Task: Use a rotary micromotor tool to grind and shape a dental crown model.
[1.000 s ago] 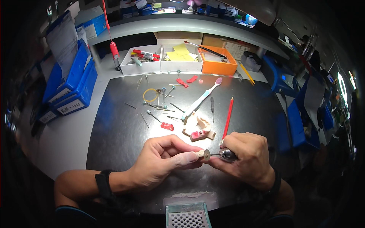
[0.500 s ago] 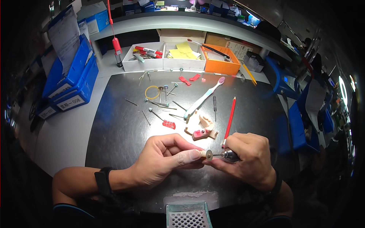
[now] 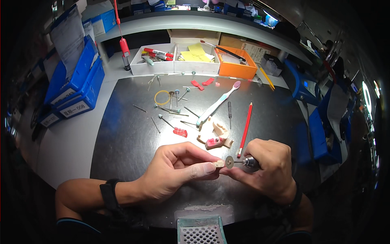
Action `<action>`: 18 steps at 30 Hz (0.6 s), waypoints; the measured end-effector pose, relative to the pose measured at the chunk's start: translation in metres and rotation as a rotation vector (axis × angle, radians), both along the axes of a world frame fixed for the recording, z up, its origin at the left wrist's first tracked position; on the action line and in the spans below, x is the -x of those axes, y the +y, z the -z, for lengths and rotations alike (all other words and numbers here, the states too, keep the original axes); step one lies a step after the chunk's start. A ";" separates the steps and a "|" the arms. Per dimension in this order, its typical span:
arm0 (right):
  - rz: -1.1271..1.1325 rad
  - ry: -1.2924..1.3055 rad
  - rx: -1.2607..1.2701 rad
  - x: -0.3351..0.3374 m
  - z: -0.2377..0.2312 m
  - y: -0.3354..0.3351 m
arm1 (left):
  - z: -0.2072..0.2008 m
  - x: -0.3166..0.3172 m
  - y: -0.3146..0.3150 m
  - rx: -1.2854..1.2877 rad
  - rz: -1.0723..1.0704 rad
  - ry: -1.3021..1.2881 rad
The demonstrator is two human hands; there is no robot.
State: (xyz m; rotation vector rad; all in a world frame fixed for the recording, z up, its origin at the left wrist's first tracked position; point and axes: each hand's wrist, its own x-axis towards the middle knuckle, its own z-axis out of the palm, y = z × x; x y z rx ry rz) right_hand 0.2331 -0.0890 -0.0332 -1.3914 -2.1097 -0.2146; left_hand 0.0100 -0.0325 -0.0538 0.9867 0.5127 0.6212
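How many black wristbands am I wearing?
2: the left wristband is around your wrist, behind your left hand; the right wristband is around the other wrist, behind your right hand.

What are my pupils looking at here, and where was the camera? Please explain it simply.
No machine arm here: these are a person's own two bare hands. The view comes from a fisheye camera worn on the head, looking down, so straight edges bend.

The left hand pinches a small pale piece. The right hand grips a rotary tool, whose round disc sits beside that piece.

On the dark mat lie a toothbrush, a red pencil, a pale model and thin-stemmed bits. Behind stands an orange box.
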 end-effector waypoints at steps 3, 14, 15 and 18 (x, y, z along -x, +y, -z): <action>0.008 -0.010 0.001 0.000 0.000 0.000 | 0.003 0.001 0.001 -0.069 0.022 -0.020; 0.003 -0.036 0.002 0.000 0.001 0.000 | 0.004 0.002 0.003 -0.104 0.034 -0.103; 0.002 -0.044 -0.009 0.000 0.002 0.001 | 0.003 0.002 0.002 -0.091 0.020 -0.066; -0.003 -0.062 -0.012 -0.001 0.003 0.001 | -0.001 0.003 0.001 -0.063 -0.009 0.019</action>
